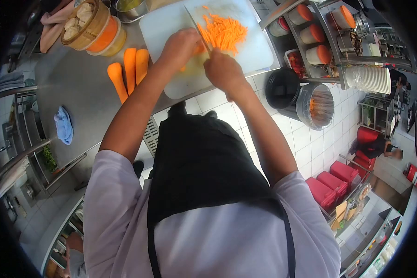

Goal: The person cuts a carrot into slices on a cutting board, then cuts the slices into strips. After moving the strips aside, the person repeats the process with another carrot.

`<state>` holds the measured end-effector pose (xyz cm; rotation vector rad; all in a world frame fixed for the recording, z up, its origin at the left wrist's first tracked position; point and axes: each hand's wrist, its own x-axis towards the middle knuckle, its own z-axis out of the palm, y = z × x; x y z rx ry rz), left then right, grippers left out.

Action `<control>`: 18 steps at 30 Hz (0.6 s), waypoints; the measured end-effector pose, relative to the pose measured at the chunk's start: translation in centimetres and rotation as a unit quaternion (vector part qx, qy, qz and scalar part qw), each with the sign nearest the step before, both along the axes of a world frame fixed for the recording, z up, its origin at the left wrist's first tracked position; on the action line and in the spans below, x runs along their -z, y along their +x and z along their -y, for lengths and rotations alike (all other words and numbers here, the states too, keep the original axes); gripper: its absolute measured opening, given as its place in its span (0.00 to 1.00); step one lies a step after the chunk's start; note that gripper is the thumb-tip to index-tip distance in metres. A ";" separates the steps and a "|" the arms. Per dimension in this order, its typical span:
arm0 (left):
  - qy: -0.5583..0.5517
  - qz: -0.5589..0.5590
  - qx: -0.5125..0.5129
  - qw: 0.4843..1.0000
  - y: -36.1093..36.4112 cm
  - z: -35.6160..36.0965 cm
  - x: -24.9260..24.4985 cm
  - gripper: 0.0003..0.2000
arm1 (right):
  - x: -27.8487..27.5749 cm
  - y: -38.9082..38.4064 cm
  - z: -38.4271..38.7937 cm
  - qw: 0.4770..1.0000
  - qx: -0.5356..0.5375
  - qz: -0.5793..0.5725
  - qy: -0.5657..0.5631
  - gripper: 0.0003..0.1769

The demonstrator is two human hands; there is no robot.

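- Right grip (223, 69) wrapped round the knife (191, 17) handle, above the cutting board (258, 46)
- Blade's long axis slants over the board, tip aimed far side, leaning left
- Left grip (181, 45) curled on a carrot piece (199, 48) by the blade
- Left of board: steamer (89, 31) with pale buns (79, 19)
- Right, below board: lined bin (304, 110), orange scraps (318, 104) inside

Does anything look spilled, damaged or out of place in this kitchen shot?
Only mildly: the blue cloth lies bunched up rather than folded on the steel table, left of the carrots. I see nothing clearly spilled or damaged.
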<state>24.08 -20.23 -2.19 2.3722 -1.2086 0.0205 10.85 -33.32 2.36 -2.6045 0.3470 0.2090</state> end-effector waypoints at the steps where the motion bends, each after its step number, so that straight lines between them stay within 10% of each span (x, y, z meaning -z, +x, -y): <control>1: 0.007 0.002 -0.003 1.000 0.0 0.0 0.1 0.02 | -1.0 -1.0 -0.2 1.000 -0.003 -0.001 -0.008 0.13; 18: -0.052 0.010 0.018 0.998 -0.7 -0.3 -0.4 0.04 | 3.4 -0.5 -1.6 0.998 0.059 0.016 -0.005 0.16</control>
